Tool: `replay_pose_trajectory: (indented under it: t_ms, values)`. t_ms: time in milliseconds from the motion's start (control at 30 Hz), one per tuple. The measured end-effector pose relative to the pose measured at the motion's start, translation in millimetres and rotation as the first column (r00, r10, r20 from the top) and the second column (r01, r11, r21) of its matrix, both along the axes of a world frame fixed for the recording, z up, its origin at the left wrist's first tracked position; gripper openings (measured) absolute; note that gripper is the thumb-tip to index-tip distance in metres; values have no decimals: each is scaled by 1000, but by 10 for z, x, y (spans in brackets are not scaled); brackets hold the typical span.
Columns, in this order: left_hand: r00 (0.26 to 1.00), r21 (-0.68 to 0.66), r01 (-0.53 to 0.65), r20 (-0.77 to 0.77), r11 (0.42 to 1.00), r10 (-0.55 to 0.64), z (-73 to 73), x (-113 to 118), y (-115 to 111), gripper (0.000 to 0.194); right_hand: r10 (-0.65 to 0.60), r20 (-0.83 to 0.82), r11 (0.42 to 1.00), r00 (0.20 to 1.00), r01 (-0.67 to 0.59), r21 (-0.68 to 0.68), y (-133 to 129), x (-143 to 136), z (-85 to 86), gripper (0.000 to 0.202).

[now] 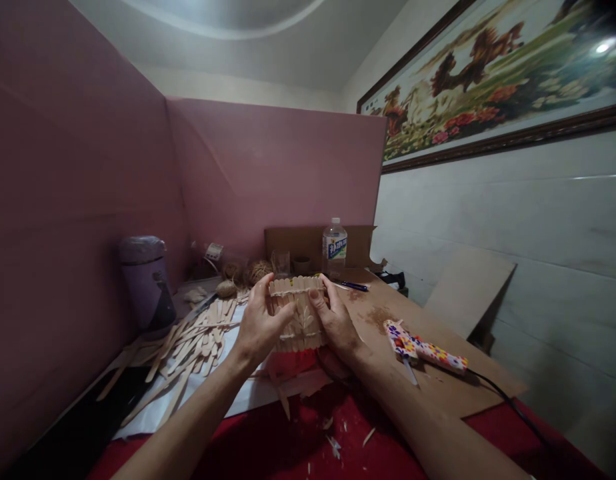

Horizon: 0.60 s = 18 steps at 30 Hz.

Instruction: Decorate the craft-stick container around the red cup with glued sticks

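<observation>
Between my two hands is a craft-stick piece (299, 320), made of pale wooden sticks side by side with twine bands near its top and bottom and a leaf-like shape on its face. My left hand (263, 317) grips its left side, thumb on the front. My right hand (335, 317) holds the right edge, its thumb pressed near the upper band. The piece is raised above the red cloth (268, 447), facing me. Its back is hidden. Loose craft sticks (203, 340) lie in a heap on white paper left of my hands.
A flowered glue gun (423, 350) with a black cord lies on the brown board (468, 393) at right. Behind are a plastic bottle (335, 250), a blue pen (355, 286) and twine balls (261, 272). A purple tumbler (147, 283) stands at left. Wood scraps dot the cloth.
</observation>
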<state>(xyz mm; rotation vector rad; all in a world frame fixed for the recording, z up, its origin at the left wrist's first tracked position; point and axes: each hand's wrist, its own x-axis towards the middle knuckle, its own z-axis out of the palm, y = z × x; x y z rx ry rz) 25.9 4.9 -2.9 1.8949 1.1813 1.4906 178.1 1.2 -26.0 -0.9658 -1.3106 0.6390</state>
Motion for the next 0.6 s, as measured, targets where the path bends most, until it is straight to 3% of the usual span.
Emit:
replay_pose_trajectory:
  t_ms: [367,600]
  values:
    - [999,-8,50,16,999,-50,-34,-29,38,75,-7,37,1000,999,8,-22,-12,8,3,92]
    - [999,-20,28,30,999,-28,-9,-19,9,67,2,4,1000,1000,-2,3,5,7,-14,82]
